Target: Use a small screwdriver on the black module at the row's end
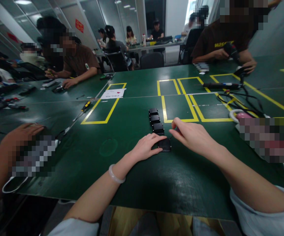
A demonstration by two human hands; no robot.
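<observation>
A small black square part (165, 145) lies on the green table. My left hand (145, 148), with a pale bracelet at the wrist, grips its left side between thumb and fingers. Just to the right, my right hand (192, 135) is closed in a pinch close to the part's upper right corner. Whatever is between those fingertips is too small to make out. Beyond the held part, several similar black parts (156, 118) stand in a row leading away from me.
Yellow tape rectangles (165, 109) mark the green table (132, 177). At left are a screwdriver (85, 106) and a paper sheet (113, 93); a co-worker's arm (21, 141) reaches in. Cables (245, 101) lie at right. Across the table, a person holds a power tool (231, 52).
</observation>
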